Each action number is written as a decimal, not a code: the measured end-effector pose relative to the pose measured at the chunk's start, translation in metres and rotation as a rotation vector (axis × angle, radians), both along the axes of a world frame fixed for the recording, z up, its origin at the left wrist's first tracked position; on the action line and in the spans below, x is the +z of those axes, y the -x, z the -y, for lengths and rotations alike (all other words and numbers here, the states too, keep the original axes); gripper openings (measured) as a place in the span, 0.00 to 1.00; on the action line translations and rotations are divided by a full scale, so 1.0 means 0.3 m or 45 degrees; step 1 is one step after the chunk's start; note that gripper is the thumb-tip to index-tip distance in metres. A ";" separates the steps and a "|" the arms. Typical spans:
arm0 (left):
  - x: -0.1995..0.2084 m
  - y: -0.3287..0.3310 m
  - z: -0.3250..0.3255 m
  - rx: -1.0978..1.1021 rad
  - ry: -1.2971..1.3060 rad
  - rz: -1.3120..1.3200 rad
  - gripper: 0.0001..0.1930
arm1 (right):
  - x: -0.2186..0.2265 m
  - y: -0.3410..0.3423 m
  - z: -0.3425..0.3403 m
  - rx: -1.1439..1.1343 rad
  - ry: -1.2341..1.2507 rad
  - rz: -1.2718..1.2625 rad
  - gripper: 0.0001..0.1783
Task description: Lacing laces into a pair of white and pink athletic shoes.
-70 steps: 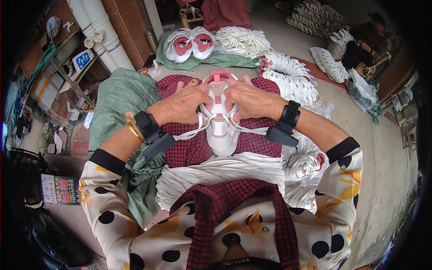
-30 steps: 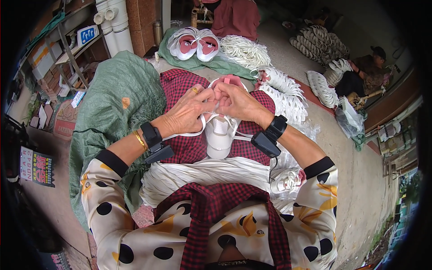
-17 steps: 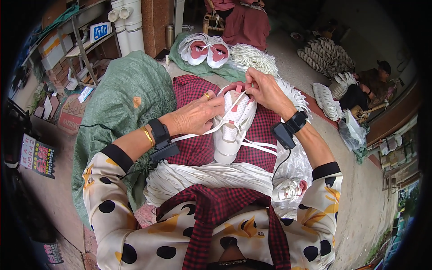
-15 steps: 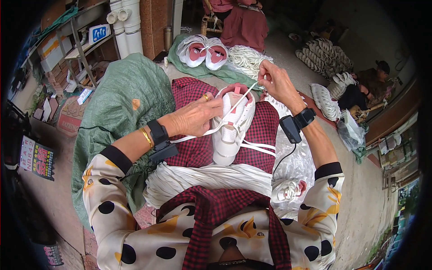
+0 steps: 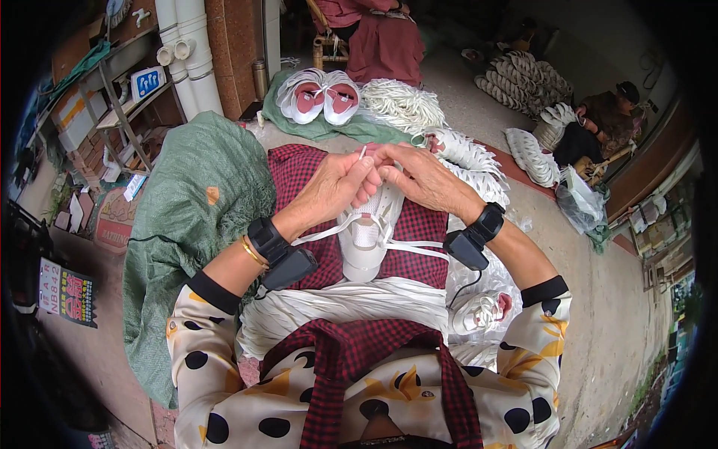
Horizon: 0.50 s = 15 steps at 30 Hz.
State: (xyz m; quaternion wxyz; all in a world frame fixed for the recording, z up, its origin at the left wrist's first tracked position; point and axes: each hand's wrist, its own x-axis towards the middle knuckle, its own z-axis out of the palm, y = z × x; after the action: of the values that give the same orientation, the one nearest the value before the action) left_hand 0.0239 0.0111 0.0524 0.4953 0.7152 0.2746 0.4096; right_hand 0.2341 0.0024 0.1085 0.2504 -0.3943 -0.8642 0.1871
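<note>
A white sneaker [image 5: 364, 258] with pink accents lies on my checkered apron [image 5: 299, 161], toe toward me. Above its tongue my two hands meet and cover the collar. Between thumb and fingers of my left hand [image 5: 335, 187] the tip of a white shoelace [image 5: 363, 152] sticks up. My right hand [image 5: 426, 179] is curled against the left fingertips; what it grips is hidden. Loose lace lengths trail from both sides of the shoe. Across my lap lies a thick bundle of white laces [image 5: 344, 303].
A green woven sack [image 5: 198, 247] bulges at left. Another white sneaker [image 5: 479, 313] rests on clear plastic at right. Beyond are nested white shoes [image 5: 305, 101], a white lace heap [image 5: 400, 105] and shoe rows [image 5: 531, 153]. Two people sit farther back.
My right hand has come down and left from its raised pull on the lace, and my left hand has moved slightly; both now meet over the shoe. The view has shifted a little.
</note>
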 end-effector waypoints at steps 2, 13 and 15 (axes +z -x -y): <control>-0.041 0.001 -0.003 0.025 0.028 -0.023 0.24 | -0.099 -0.017 0.012 0.299 -0.501 0.362 0.23; -0.135 -0.018 -0.044 0.013 0.182 0.058 0.23 | -0.146 -0.009 0.050 0.228 -0.187 0.564 0.14; -0.138 -0.018 -0.044 0.009 0.153 0.049 0.23 | -0.142 -0.007 0.062 0.196 -0.148 0.456 0.10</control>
State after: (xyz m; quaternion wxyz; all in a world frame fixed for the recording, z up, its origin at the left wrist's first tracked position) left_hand 0.0292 0.0244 0.0109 0.5410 0.6752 0.2917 0.4078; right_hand 0.2363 -0.0161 0.0659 0.1002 -0.3388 -0.9319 0.0825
